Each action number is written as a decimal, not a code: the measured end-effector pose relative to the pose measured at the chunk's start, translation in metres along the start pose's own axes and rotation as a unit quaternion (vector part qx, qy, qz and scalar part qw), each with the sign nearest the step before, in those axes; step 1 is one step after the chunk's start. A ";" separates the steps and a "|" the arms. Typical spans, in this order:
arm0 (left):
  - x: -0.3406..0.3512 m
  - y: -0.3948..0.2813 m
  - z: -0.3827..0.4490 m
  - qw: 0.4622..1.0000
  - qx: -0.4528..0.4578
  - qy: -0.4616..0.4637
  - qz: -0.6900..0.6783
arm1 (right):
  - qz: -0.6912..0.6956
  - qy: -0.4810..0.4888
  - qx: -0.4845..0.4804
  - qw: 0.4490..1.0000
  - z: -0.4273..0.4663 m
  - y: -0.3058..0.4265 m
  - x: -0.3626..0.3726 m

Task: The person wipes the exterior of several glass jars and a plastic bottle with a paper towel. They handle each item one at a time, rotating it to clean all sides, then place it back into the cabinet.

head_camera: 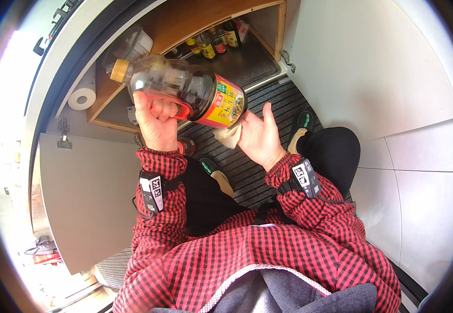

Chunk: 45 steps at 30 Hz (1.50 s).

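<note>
My left hand (155, 123) grips the red handle (184, 111) of a large plastic soy sauce bottle (195, 88). The bottle lies tilted in the air, its yellow cap (120, 71) towards the upper left and its labelled lower end towards the right. Dark liquid shows through the clear wall. Against the base of the bottle, my right hand (261, 137) holds a pale cloth (229, 135). Its thumb is raised, and its fingertips are partly hidden behind the cloth and the bottle.
An open cabinet holds several small bottles (207, 45) on a dark shelf mat (246, 64), a clear container (137, 43) and a paper roll (82, 98). Cabinet doors stand open left (89, 195) and right (371, 66). A red-lidded jar (187, 146) stands on the striped floor mat (265, 103).
</note>
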State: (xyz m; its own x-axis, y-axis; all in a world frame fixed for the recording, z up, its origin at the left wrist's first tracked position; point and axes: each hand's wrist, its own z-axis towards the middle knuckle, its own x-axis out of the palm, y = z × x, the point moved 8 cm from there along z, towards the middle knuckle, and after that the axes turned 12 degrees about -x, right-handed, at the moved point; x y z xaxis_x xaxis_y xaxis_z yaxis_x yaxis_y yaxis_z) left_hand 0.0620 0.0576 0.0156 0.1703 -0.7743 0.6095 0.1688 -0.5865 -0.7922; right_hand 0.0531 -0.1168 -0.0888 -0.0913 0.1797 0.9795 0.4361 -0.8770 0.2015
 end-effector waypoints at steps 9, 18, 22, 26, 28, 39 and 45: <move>-0.008 0.001 0.003 0.999 -0.011 -0.039 -0.015 | -0.125 0.047 -0.179 0.975 -0.009 0.017 0.033; 0.004 0.009 0.005 0.999 -0.028 -0.016 -0.020 | -0.509 0.046 -0.322 0.797 -0.016 0.038 0.030; 0.007 0.008 0.004 1.000 -0.026 -0.001 -0.015 | -0.714 0.188 -0.402 0.541 -0.038 0.017 0.067; 0.006 0.011 0.001 0.999 -0.038 -0.011 -0.003 | -0.748 0.194 -0.374 0.513 -0.029 0.010 0.073; 0.009 0.011 0.001 0.999 -0.040 0.009 -0.005 | -0.756 0.160 -0.369 0.516 -0.018 0.024 0.069; 0.024 0.016 -0.003 0.990 -0.085 0.104 -0.036 | -0.374 0.117 -0.058 0.918 0.043 0.058 0.028; 0.022 0.017 -0.002 0.987 -0.103 0.106 -0.057 | -0.331 -0.015 0.067 0.941 0.043 0.053 0.002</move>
State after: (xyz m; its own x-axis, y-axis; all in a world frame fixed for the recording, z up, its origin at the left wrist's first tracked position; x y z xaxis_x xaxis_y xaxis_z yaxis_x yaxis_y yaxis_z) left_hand 0.0663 0.0303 0.0150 -0.0492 -0.7202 0.6921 -0.0296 -0.6915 -0.7217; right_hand 0.1148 -0.1432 -0.0761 -0.3595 0.6811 0.6379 0.4016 -0.5042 0.7646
